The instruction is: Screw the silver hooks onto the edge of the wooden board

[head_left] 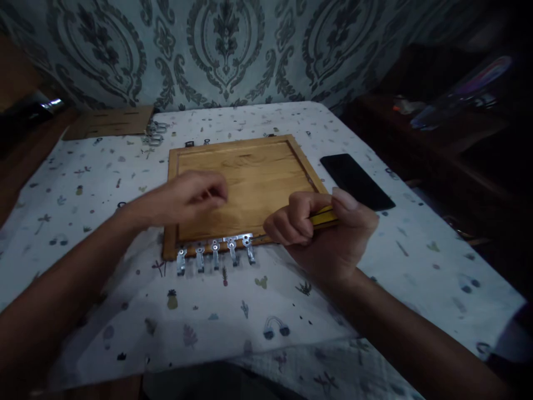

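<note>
A wooden framed board (245,183) lies on the table, with a row of several silver metal hooks (215,254) along its near edge. My left hand (189,194) is over the board's left part, slightly blurred, its fingers curled and pinched together; whatever may be between them is too small to name. Near the board's right front corner, my right hand (325,228) is closed around a yellow and black handle (323,218). The rest of that tool is mostly hidden by the fingers.
A black phone (357,180) lies right of the board. At the back left are a piece of cardboard (110,122) and loose metal pieces (155,133). The patterned tablecloth (233,344) covers the table, against a patterned backdrop (227,50).
</note>
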{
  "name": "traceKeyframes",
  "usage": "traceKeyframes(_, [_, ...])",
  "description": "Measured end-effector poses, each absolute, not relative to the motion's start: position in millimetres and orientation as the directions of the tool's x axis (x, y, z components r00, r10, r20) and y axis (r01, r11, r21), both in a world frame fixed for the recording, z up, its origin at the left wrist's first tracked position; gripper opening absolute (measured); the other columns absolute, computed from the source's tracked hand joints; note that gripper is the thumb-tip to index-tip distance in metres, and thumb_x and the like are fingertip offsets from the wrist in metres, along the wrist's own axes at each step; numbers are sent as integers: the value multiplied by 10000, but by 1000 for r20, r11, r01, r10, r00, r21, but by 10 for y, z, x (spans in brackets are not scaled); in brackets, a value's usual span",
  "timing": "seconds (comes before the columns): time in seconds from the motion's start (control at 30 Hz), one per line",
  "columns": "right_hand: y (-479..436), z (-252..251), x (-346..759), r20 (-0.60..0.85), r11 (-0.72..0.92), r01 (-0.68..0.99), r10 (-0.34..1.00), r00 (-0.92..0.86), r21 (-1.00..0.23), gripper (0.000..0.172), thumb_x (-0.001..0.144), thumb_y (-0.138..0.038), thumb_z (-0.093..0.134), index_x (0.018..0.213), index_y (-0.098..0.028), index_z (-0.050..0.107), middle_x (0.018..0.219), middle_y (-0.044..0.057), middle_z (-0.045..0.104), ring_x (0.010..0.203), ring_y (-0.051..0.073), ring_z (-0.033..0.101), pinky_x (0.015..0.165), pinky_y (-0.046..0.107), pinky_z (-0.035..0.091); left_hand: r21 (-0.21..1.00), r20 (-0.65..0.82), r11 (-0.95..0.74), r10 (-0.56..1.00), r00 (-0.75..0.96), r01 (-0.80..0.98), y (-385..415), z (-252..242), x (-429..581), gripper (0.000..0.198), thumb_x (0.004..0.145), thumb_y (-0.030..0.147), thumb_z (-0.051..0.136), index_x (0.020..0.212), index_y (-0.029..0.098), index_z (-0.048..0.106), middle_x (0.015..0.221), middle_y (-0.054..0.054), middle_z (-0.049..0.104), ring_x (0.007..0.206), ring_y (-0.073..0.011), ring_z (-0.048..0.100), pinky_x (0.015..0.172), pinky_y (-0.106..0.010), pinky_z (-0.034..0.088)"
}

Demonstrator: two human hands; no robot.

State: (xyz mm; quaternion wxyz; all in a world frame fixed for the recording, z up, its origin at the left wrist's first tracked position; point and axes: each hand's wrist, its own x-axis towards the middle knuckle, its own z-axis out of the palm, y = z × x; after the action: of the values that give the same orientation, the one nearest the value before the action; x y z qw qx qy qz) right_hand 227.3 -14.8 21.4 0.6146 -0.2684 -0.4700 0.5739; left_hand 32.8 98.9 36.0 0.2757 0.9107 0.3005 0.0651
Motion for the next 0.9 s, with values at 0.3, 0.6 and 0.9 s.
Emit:
traceKeyframes(0.3, [-163, 206, 2289, 241, 179, -433, 966, -92, -884, 578, 827, -600, 543, 441, -217, 344, 373, -61, 231, 347, 67, 206, 409, 244, 228, 539, -240, -758, 278, 930, 366, 782, 340, 636, 116, 911, 176, 511, 955, 180, 619, 921, -21, 655, 818, -151, 611, 697, -251, 419])
traceKeyframes(0.6, [-165, 228, 2294, 246, 168, -452, 962, -119, -876, 567, 845, -560, 548, 461, -196, 344, 384, -63, 226, 363, 56, 227, 426, 236, 219, 538, -219, -771, 261, 940, 340, 744, 324, 652, 101, 918, 159, 528, 957, 170, 621, 937, -23, 656, 851, -151, 610, 735, -254, 425])
traceKeyframes(0.9, [-178, 247, 2287, 210, 142, -434, 971, -112, -890, 559, 828, -545, 573, 453, -195, 351, 373, -62, 219, 355, 57, 221, 428, 241, 226, 503, -241, -775, 299, 923, 382, 667, 315, 674, 74, 907, 153, 579, 907, 174, 651, 882, -7, 671, 829, -150, 604, 733, -258, 409])
